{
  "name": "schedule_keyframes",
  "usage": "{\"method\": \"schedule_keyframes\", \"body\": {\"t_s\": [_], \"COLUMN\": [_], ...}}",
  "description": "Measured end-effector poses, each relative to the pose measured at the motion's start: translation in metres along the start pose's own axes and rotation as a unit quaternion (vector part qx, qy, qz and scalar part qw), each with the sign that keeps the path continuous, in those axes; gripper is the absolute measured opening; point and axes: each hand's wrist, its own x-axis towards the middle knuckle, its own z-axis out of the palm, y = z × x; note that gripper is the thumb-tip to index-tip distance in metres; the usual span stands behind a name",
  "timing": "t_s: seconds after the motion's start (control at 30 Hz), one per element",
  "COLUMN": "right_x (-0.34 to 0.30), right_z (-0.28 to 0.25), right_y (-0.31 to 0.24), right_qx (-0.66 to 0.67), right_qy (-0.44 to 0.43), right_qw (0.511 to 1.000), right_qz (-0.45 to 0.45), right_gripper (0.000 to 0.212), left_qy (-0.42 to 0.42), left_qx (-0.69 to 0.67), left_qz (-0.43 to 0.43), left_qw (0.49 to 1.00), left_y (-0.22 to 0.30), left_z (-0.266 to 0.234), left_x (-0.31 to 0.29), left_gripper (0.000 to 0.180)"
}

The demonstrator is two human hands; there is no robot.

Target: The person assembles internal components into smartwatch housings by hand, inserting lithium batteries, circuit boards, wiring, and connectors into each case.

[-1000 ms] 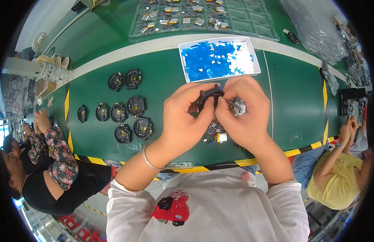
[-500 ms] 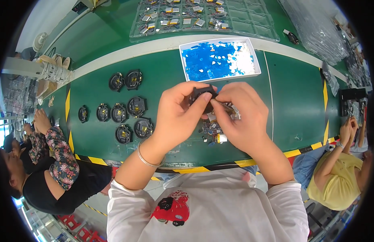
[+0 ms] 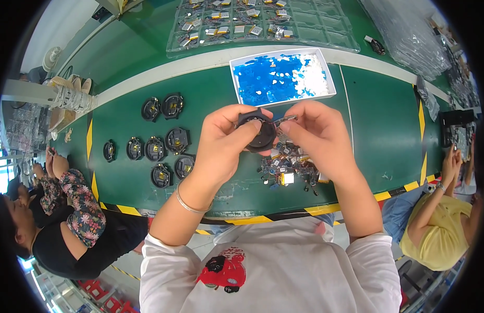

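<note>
Black casing point(image 3: 264, 137), shirt lettering point(image 3: 233, 254) (script, perhaps)

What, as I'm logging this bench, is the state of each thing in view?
Left hand: closed around the dark casing
Right hand: pinching the small strip
dark casing: held up
small strip: at the casing's edge, attachment unclear
eight other casings: set down, open
white box: open, holding blue and white pieces
clear tray: partly filled
loose parts: heaped

The left hand point(image 3: 221, 145) is partly hiding the black case point(image 3: 266, 140), the far tray point(image 3: 329, 40) is running out of view, and heaped parts point(image 3: 289, 163) are appearing indistinct.
</note>
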Motion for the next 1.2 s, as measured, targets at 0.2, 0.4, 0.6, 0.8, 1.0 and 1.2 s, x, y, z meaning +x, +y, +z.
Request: {"method": "schedule_keyframes", "body": {"t_s": [0.2, 0.4, 0.6, 0.8, 1.0, 1.2], "right_x": [0.0, 0.001, 0.0, -0.004, -0.005, 0.003], "right_z": [-0.004, -0.011, 0.001, 0.002, 0.008, 0.005], "right_y": [-0.007, -0.012, -0.01, -0.007, -0.001, 0.001], "right_qx": [0.016, 0.073, 0.081, 0.021, -0.274, -0.315], "right_qy": [-0.007, -0.005, 0.024, 0.028, 0.039, 0.01], "right_qw": [1.0, 0.997, 0.996, 0.998, 0.927, 0.875], "right_qz": [0.008, 0.036, 0.015, -0.053, -0.253, -0.368], "right_gripper": [0.011, 0.01, 0.014, 0.019, 0.011, 0.011], "left_qy": [-0.012, -0.001, -0.104, -0.011, 0.031, -0.005], "left_qx": [-0.01, -0.036, 0.13, 0.108, -0.019, -0.115], "left_qz": [-0.002, -0.037, -0.007, -0.004, 0.004, -0.064], "left_qw": [1.0, 0.999, 0.986, 0.994, 0.999, 0.991], "left_y": [0.0, -0.001, -0.009, -0.003, -0.007, -0.007], "left_z": [-0.001, 0.003, 0.003, 0.0, 0.004, -0.007], "left_x": [-0.001, 0.002, -0.003, 0.0, -0.002, 0.001], "left_gripper": [0.012, 0.009, 0.007, 0.011, 0.013, 0.011]}}
